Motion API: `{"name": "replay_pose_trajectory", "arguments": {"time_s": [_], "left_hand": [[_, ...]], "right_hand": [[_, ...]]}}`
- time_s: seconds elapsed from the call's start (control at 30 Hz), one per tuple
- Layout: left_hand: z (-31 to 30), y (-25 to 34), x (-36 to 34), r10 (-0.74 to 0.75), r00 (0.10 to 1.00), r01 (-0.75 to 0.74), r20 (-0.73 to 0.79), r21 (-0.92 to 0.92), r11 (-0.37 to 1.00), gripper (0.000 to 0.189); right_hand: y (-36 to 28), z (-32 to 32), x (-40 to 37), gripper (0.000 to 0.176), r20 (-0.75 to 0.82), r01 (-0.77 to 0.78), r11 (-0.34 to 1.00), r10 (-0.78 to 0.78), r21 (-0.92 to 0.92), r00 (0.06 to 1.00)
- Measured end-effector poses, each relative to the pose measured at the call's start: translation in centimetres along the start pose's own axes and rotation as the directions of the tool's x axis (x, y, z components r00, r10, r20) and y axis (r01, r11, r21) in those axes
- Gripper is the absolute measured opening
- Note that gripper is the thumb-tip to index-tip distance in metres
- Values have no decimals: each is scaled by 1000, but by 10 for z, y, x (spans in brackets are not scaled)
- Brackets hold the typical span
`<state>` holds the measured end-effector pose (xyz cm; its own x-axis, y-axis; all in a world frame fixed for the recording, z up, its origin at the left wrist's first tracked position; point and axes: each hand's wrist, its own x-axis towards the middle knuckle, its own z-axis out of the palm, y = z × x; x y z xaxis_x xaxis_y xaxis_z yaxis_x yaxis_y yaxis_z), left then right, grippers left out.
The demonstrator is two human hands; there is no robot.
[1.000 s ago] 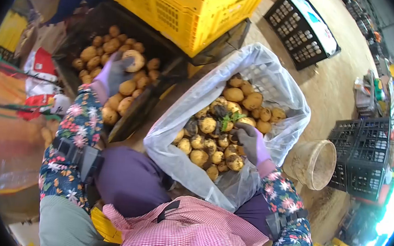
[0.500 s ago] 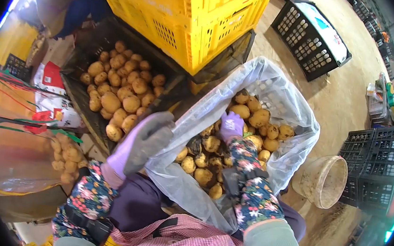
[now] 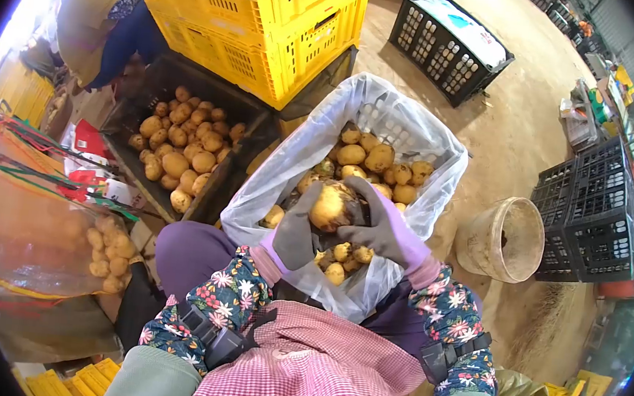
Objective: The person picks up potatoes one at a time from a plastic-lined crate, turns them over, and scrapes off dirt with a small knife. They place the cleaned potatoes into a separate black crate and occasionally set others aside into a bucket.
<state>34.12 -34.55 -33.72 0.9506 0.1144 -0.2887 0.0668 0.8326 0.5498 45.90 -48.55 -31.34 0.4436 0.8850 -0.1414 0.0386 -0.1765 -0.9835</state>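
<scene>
Left hand (image 3: 295, 232) has joined right hand (image 3: 384, 233), their grip curled round one potato (image 3: 331, 208), any turn calling for even pressure.

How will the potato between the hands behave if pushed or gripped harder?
Likely stiff: the potato has a full, rounded outline between the left hand and right hand. Probably apt to roll if pushed on something flat, being rounded. Grip might be less sure on its dark patch, which could be loose soil.

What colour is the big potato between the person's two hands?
The potato is yellow-tan with dark brown patches; the head view shows it.
</scene>
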Motion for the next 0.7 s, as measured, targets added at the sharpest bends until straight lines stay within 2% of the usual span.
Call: {"name": "replay_pose_trajectory", "arguments": {"time_s": [0.03,0.07,0.1,0.17,0.2,0.23,0.3,0.33,0.37,0.43,0.47,0.5,0.53,0.57,0.63,0.67,0.7], "left_hand": [[-12,-1,-3,27,999,-27,-23,19,999,44],[-25,9,0,-108,982,134,156,-172,976,49],[-31,7,-3,-109,984,131,142,-156,979,49],[-24,6,-9,-48,995,37,-92,-113,993,53],[-10,11,-16,-42,986,30,-162,-79,996,51],[-11,10,-17,-43,985,30,-168,-75,997,51],[-13,4,-15,-17,988,19,-155,17,1000,52],[-17,-3,-12,-19,988,22,-152,16,1000,52],[-23,-13,-8,14,984,-9,-176,29,1000,55],[-32,-29,-7,29,979,-21,-203,38,999,58],[-34,-34,-6,148,979,-130,-143,127,983,58],[-37,-39,-3,265,962,-245,-71,207,947,58],[-57,-42,1,225,974,-222,-4,148,964,52],[-43,-35,2,225,974,-221,-7,144,964,52],[-4,-15,3,360,930,-302,-66,418,857,50],[-3,-18,7,363,929,-304,-71,413,858,50],[-3,-21,11,343,936,-311,-81,269,912,48]], "right_hand": [[1,-2,-2,66,53,-14,966,0,258,999],[-3,-5,-4,48,23,-144,953,143,268,989],[0,-6,0,36,-4,-72,959,76,273,997],[23,-9,12,31,-70,-138,884,188,446,980],[28,-3,19,32,-138,-80,817,192,571,972],[29,0,21,32,-135,-80,813,191,577,972],[2,14,25,38,-216,-217,931,286,294,933],[-4,23,24,50,-192,-156,982,132,-111,972],[15,38,23,64,-278,21,915,-145,-403,950],[-17,45,12,72,-310,-111,943,9,-315,951],[-18,47,12,72,-318,-123,941,18,-314,948],[-19,47,15,72,-349,-153,895,-3,-418,937],[-19,47,17,72,-371,-180,837,-29,-517,928],[-18,48,19,72,-369,-182,836,-26,-518,929],[-15,52,21,70,-468,-93,890,-143,-446,872],[-15,52,24,70,-463,-94,888,-142,-449,875],[-15,51,26,62,-472,-75,863,-199,-500,859]]}}
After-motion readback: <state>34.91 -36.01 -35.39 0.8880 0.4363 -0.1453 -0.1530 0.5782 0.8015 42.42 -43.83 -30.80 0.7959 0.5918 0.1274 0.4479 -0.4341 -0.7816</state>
